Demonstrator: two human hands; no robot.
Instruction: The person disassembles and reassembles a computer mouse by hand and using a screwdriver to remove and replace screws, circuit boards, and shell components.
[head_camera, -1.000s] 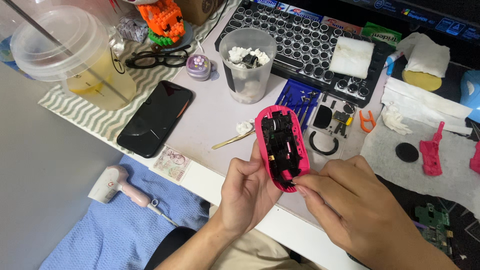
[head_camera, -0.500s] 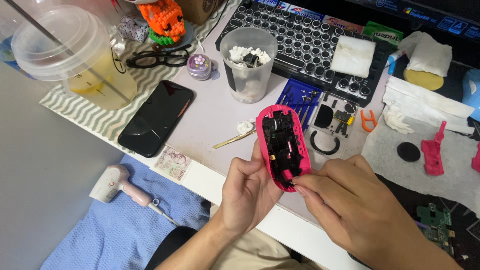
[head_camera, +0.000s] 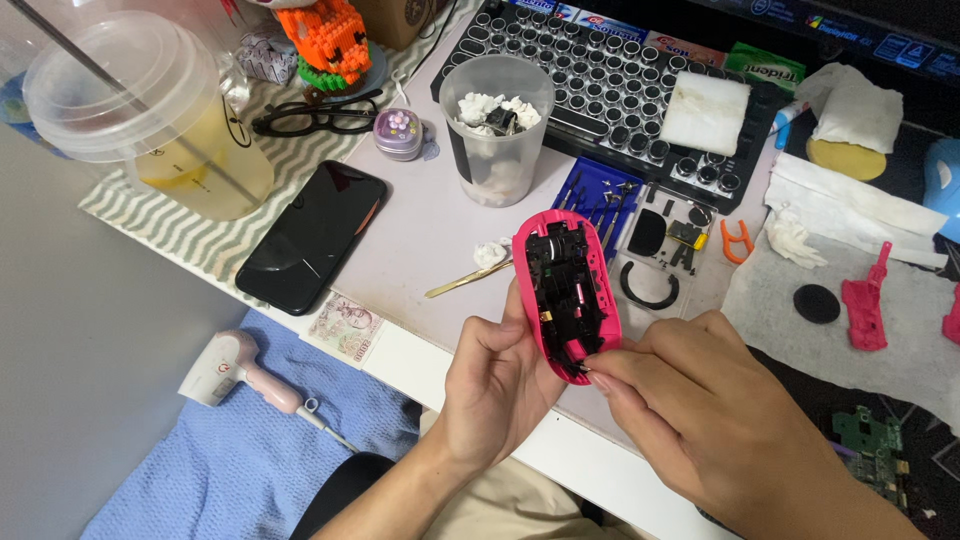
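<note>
Head view: left hand (head_camera: 495, 390) grips pink mouse shell (head_camera: 566, 292); right hand (head_camera: 700, 390) pinches inside its lower end; steady fingertips needed.

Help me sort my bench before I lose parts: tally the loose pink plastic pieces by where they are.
Held in the hands: 1, the pink mouse shell
Lying on the white cloth: 2, a long pink piece and a pink piece at the right edge
Total: 3
</note>
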